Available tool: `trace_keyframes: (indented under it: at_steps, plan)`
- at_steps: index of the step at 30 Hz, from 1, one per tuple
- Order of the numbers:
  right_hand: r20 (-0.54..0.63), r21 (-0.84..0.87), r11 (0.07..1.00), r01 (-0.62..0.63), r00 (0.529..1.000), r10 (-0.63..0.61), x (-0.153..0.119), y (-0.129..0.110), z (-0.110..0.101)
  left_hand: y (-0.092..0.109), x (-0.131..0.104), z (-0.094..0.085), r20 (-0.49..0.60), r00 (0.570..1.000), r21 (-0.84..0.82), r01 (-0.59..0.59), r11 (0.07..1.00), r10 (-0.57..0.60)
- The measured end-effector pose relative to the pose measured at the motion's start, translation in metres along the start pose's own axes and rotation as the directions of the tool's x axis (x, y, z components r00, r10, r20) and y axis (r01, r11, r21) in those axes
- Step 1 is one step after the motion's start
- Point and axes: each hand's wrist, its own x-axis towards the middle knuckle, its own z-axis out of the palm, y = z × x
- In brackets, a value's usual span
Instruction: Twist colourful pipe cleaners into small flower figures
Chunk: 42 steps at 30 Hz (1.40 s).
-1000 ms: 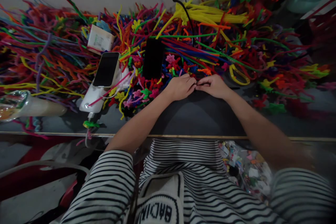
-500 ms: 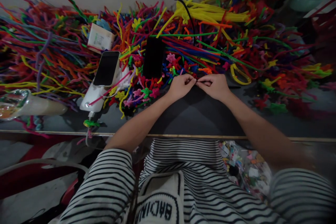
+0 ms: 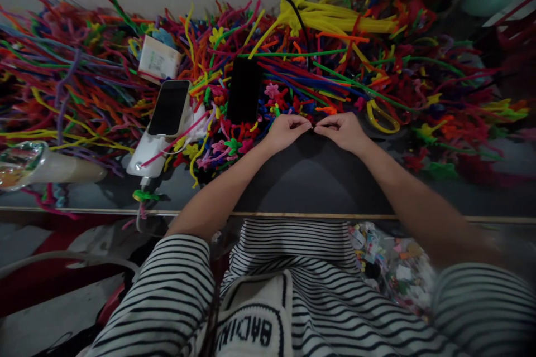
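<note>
Over the dark tabletop [image 3: 305,184], my left hand [image 3: 287,133] and my right hand [image 3: 344,129] face each other with a narrow gap between the fingertips. Thumb and forefinger are pinched together on both. Something small and dark shows at the fingertips, too small to make out. Behind my left hand a black phone [image 3: 243,90] lies on small pipe-cleaner flowers [image 3: 233,146] in pink, green and red. To the right of my right hand are scissors with yellow handles [image 3: 383,117], their blades partly hidden by the hand.
Heaps of coloured pipe cleaners [image 3: 96,83] fill the back of the table, with a yellow bundle [image 3: 335,15] on top. Leftward lie a second phone [image 3: 170,109], a white power bank [image 3: 147,159], a small box [image 3: 159,58] and a plastic cup [image 3: 73,168]. A scrap bag [image 3: 404,273] hangs below the edge.
My fingertips were almost touching and have moved slightly apart. Both hands are still pinched. The things on the table lie as before.
</note>
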Motion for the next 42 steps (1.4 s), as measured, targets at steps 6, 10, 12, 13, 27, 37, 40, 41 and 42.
trace_keyframes:
  at_steps: [6, 10, 12, 13, 27, 37, 40, 41, 42]
  plan:
    - [-0.008, 0.107, 0.994, -0.013, 1.0, 0.014, 0.002, 0.0, -0.001, -0.001, -0.002, 0.005, -0.128, 0.984, 0.227, -0.095, 0.969, 0.126]
    - [0.006, 0.208, 0.976, -0.068, 0.998, 0.068, 0.003, -0.002, -0.003, -0.002, -0.007, 0.005, -0.219, 0.874, 0.442, -0.308, 0.842, 0.434]
    - [0.02, 0.235, 0.968, -0.084, 0.996, 0.082, 0.002, -0.004, -0.003, -0.005, -0.007, 0.003, -0.19, 0.806, 0.556, -0.382, 0.738, 0.56]
    - [0.026, 0.245, 0.965, -0.088, 0.996, 0.084, 0.001, -0.006, -0.004, -0.007, -0.006, 0.002, -0.163, 0.779, 0.587, -0.416, 0.694, 0.605]
    - [0.147, 0.333, 0.93, -0.156, 0.983, 0.112, -0.002, -0.012, -0.004, -0.022, 0.001, 0.002, -0.061, 0.664, 0.603, -0.57, 0.557, 0.745]
    - [-0.057, 0.17, 0.985, 0.006, 0.998, 0.004, 0.002, 0.002, 0.007, -0.01, -0.001, 0.005, -0.1, 0.879, 0.452, -0.377, 0.809, 0.466]
    - [-0.086, 0.076, 0.996, 0.045, 0.996, -0.038, -0.002, -0.001, 0.011, -0.007, -0.003, 0.005, -0.168, 0.929, 0.352, -0.255, 0.901, 0.329]
    - [-0.08, 0.062, 0.997, 0.053, 0.996, -0.048, -0.002, -0.002, 0.011, -0.006, -0.003, 0.005, -0.19, 0.941, 0.313, -0.211, 0.926, 0.279]
    - [-0.071, 0.055, 0.997, 0.061, 0.996, -0.057, -0.003, -0.004, 0.011, -0.006, -0.004, 0.006, -0.206, 0.952, 0.274, -0.168, 0.947, 0.228]
